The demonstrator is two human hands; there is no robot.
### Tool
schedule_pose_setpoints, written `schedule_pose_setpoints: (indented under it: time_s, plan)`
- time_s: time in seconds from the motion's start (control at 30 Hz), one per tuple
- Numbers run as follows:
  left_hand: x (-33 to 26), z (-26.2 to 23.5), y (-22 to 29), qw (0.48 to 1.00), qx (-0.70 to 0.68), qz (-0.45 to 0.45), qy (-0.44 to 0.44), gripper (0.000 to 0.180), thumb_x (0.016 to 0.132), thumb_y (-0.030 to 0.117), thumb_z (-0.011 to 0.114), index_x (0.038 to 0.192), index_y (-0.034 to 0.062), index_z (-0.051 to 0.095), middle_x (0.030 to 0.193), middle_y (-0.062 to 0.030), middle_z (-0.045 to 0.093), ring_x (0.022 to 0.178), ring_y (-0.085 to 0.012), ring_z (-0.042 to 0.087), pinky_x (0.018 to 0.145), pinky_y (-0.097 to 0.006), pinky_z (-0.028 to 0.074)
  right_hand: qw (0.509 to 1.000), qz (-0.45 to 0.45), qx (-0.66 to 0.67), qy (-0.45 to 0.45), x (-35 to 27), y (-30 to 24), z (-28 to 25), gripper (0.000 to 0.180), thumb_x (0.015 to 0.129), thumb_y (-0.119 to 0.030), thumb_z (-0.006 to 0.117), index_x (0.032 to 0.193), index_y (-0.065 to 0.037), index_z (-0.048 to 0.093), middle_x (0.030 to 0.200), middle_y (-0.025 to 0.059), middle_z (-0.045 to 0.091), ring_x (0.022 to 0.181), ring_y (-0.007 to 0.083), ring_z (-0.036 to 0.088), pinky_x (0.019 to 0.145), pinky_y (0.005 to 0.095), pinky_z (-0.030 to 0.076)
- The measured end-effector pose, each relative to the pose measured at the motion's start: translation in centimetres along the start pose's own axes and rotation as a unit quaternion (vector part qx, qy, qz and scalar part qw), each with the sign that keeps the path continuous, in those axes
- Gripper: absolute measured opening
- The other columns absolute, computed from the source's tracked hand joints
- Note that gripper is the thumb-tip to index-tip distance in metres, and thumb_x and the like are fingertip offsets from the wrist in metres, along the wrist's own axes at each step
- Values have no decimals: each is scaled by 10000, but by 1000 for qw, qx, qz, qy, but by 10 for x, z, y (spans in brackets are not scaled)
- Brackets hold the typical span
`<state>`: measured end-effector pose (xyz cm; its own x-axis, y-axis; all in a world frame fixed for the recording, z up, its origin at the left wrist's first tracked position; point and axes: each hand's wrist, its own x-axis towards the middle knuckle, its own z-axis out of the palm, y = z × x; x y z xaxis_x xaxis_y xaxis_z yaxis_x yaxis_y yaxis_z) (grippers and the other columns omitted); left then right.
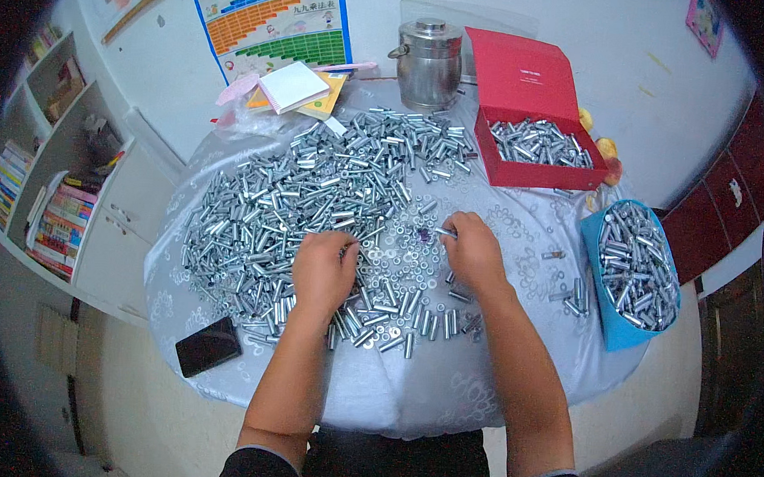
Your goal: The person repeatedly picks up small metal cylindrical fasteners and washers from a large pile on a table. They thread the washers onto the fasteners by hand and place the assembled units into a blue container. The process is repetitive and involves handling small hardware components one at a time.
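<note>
Right fingers (463, 220) pinch a metal cylinder (444, 232) between their tips; left hand's (324, 261) curled, can't tell if gripping. Probably light, rigid, slick, so grab mid-barrel.

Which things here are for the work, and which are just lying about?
Likely for the work:
metal tubes in the big pile
small washers between the hands
red box of metal pieces
blue basket, filled too

Seemingly just lying about:
black phone
white notepad
lidded metal pot

Cloth-covered table (392, 397) beneath metal cylinders (255, 207), washers (410, 258), phone (208, 347)
</note>
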<state>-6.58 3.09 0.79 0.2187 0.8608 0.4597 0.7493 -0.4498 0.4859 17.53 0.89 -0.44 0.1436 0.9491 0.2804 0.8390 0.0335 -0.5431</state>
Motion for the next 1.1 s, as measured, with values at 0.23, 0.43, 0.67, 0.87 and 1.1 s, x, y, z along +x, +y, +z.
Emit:
schedule_pose_setpoints:
  time_s: [0.23, 0.43, 0.67, 0.87, 1.1]
  plan:
    - [31, 36, 3, 975, 164, 131, -70, 112, 753, 124, 625, 795, 22, 644, 841, -139, 607, 849, -321, 570, 760, -419, 483, 984, -9, 166, 57, -40, -22, -5, 211, 778, -51, 667, 980, -15, 619, 916, 168, 611, 847, 313, 620, 758, 387, 496]
    - [21, 29, 15, 996, 8, 69, -56, 123, 804, 103, 633, 868, -1, 627, 837, -132, 629, 779, -315, 600, 704, -378, 506, 969, 15, 236, 75, -49, -24, -5, 213, 779, -38, 673, 984, -6, 624, 907, 148, 617, 796, 264, 637, 690, 355, 518]
    - [-19, 23, 41, 780, -587, -217, -26, 278, 872, 11, 615, 1144, 1, 558, 843, -54, 626, 710, -115, 602, 619, -252, 525, 970, -38, 240, 23, -54, -29, -3, 226, 790, -65, 666, 1010, -20, 643, 895, 135, 612, 771, 257, 625, 696, 344, 505]
    - [-22, 28, 36, 722, -650, -236, 0, 265, 915, 37, 557, 1178, 1, 555, 976, -111, 656, 783, -145, 640, 708, -273, 556, 969, -107, 219, 48, -55, -34, -3, 219, 778, -20, 680, 995, -18, 658, 909, 108, 631, 739, 185, 618, 652, 285, 501]
    - [-21, 27, 35, 710, -663, -234, -36, 256, 922, 50, 548, 1172, -2, 555, 1002, -127, 653, 819, -165, 650, 735, -294, 559, 965, -106, 236, 43, -56, -37, -5, 204, 791, -31, 665, 994, -16, 644, 932, 134, 613, 770, 247, 623, 672, 321, 509]
